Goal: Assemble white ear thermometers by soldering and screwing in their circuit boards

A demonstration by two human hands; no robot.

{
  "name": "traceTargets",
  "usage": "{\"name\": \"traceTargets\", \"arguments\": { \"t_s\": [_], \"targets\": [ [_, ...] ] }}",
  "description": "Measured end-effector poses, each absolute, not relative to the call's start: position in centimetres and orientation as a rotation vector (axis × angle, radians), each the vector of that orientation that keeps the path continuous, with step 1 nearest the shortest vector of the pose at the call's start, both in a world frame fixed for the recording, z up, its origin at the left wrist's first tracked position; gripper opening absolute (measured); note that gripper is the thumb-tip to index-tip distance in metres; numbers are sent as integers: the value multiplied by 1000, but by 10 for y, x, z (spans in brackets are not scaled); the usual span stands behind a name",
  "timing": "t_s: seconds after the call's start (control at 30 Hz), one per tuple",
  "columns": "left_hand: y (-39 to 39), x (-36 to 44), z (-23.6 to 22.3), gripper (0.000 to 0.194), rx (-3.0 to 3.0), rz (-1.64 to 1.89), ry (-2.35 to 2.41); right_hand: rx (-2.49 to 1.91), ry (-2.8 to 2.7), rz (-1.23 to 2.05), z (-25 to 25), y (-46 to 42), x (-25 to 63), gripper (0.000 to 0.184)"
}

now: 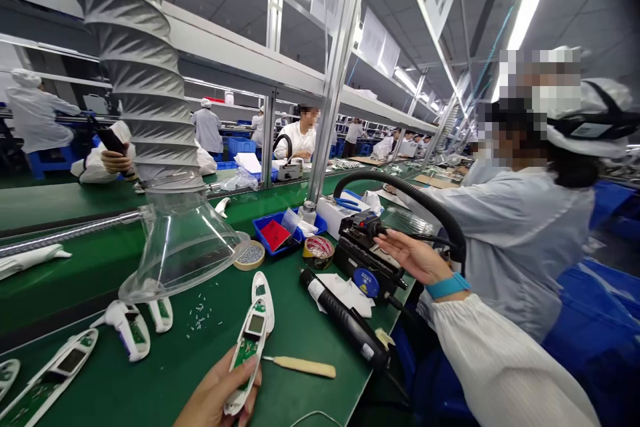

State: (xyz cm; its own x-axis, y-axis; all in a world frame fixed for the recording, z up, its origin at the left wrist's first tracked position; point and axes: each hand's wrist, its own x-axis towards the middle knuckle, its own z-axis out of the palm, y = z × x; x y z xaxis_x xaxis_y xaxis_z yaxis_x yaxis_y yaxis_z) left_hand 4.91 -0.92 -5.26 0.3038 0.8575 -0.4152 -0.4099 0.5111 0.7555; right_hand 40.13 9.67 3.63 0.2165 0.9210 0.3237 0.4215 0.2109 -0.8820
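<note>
My left hand (220, 393) is at the bottom edge, its fingers wrapped round the lower end of a white hand-held device shell (251, 337) with a green circuit board and a small screen showing. A second white shell half (263, 290) lies just behind it on the green bench mat (175, 373). My right hand (413, 257), with a blue wristband and white sleeve, is stretched out with fingers apart, holding nothing. Its fingertips are at the black soldering station (365, 253), next to its thick black hose (425, 203).
A clear fume hood (183, 247) on a corrugated duct hangs over the mat. More white shells (131, 328) lie at the left. A black soldering iron (345, 320), a small wooden-handled tool (300, 365), a blue parts tray (280, 232) and a tin (319, 250) are nearby. A co-worker (520, 233) sits close on my right.
</note>
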Motion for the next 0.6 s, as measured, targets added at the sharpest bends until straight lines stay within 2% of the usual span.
{"name": "traceTargets", "arguments": {
  "t_s": [0.13,0.27,0.33,0.4,0.43,0.5,0.6],
  "targets": [
    [-10,49,-45,30,741,848,904,-1366,-1623,659,25,62,385,38],
    [-11,48,-45,29,755,850,819,-1357,-2125,571,3,41,374,29],
    [-13,47,-47,30,722,859,796,-1248,-2435,375,-11,46,371,40],
    [-17,45,-48,33,671,864,799,-967,-2788,-34,-23,58,368,55],
    [-19,44,-49,34,647,868,806,-778,-2922,-270,-29,65,365,56],
    [-22,42,-49,35,614,883,823,-444,-3040,-635,-37,77,359,48],
    [-26,39,-50,34,602,913,831,-336,-3030,-688,-41,84,350,37]
  ]
}}
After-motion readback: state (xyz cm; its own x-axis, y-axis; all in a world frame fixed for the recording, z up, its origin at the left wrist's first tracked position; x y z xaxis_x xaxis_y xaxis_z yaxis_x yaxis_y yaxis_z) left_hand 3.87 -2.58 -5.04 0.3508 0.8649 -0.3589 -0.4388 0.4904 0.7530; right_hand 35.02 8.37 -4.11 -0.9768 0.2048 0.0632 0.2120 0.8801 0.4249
